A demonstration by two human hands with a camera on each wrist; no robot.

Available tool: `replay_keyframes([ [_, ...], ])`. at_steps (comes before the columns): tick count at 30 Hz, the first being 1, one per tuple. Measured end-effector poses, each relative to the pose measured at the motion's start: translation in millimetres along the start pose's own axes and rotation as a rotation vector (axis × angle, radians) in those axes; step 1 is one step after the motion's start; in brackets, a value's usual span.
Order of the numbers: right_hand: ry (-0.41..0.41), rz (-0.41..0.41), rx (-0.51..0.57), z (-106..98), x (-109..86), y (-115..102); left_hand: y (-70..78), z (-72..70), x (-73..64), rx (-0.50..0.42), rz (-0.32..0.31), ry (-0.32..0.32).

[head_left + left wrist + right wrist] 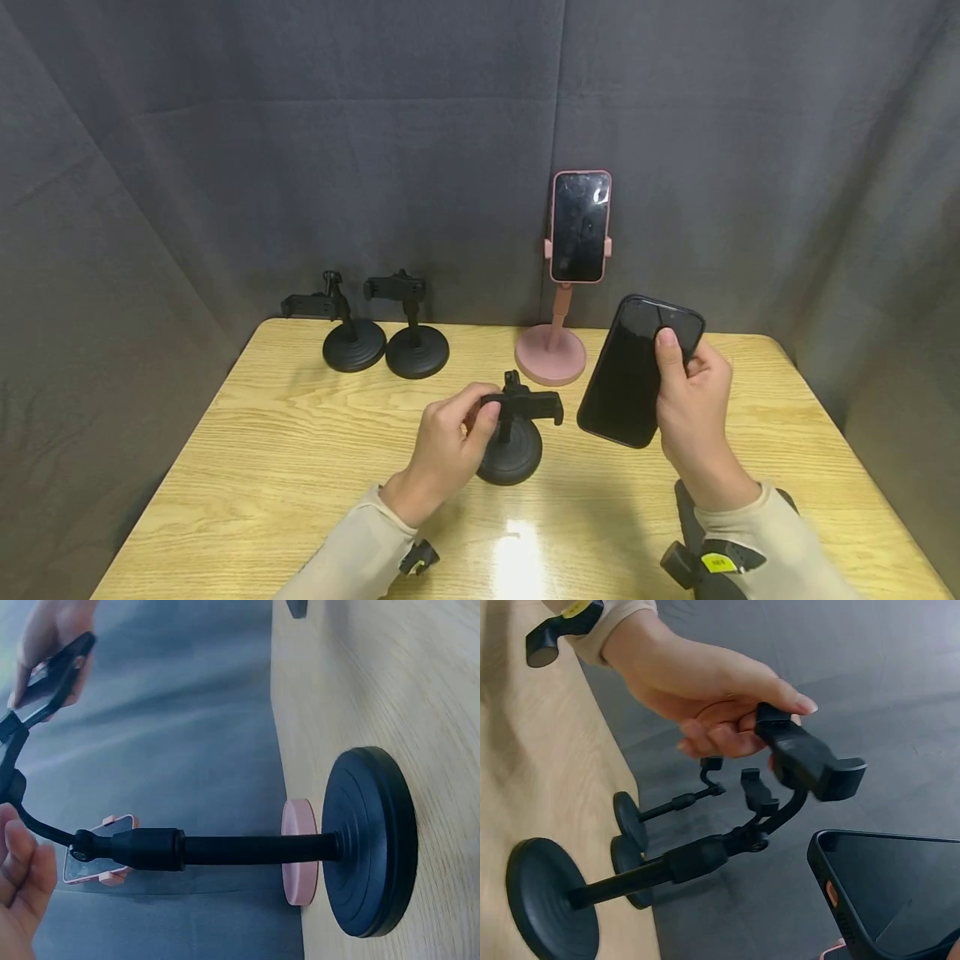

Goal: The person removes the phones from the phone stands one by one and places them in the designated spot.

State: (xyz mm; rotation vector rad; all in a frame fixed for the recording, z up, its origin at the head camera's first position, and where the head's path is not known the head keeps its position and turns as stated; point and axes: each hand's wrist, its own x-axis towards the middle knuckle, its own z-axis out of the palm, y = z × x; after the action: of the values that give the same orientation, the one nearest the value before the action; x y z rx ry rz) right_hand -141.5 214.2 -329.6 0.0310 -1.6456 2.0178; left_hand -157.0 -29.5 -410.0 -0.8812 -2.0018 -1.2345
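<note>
In the head view a black phone stand (517, 457) with a round base stands upright on the table's middle. My left hand (444, 442) pinches the left end of its clamp (528, 406) between thumb and fingers, as the right wrist view also shows. To the right, my right hand (697, 408) grips a black phone (621, 383), thumb on its screen, raised and tilted beside the stand. In the right wrist view that phone (892, 889) is apart from the clamp (806, 761). The left wrist view shows the stand's post (255, 850) from the side.
A pink stand (551, 354) holds a pink-cased phone (581, 225) at the wooden table's back edge. Two black stands (354, 346) (417, 350) are at the back left, their clamps without phones. Under my right wrist lies a flat dark object (686, 512), partly hidden. Grey curtain surrounds the table.
</note>
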Motion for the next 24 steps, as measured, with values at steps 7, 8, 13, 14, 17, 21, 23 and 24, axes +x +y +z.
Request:
replay_keyframes([
  [7, -0.007, 0.05, -0.062, -9, -5.7, 10, 5.4, -2.6, 1.5, -0.206, -0.088, -0.029],
  [8, -0.009, 0.057, -0.064, -10, -6.5, 11, 6.6, -3.2, 1.6, -0.23, -0.106, -0.037],
  [13, -0.022, 0.085, -0.092, -14, -10.8, 17, 10.7, -6.1, 1.3, -0.332, -0.202, -0.081],
  [14, -0.024, 0.093, -0.098, -15, -11.7, 19, 11.1, -6.6, 1.2, -0.35, -0.221, -0.09],
  [17, -0.033, 0.112, -0.121, -17, -13.8, 23, 12.0, -8.4, 0.7, -0.426, -0.307, -0.118],
  [21, -0.051, 0.129, -0.136, -21, -16.2, 28, 13.7, -10.5, 0.8, -0.536, -0.423, -0.135],
  [23, -0.052, 0.136, -0.137, -23, -17.2, 30, 14.2, -11.2, 0.6, -0.583, -0.452, -0.132],
  [24, -0.055, 0.137, -0.14, -24, -17.7, 31, 14.4, -11.5, 0.6, -0.605, -0.454, -0.129],
])
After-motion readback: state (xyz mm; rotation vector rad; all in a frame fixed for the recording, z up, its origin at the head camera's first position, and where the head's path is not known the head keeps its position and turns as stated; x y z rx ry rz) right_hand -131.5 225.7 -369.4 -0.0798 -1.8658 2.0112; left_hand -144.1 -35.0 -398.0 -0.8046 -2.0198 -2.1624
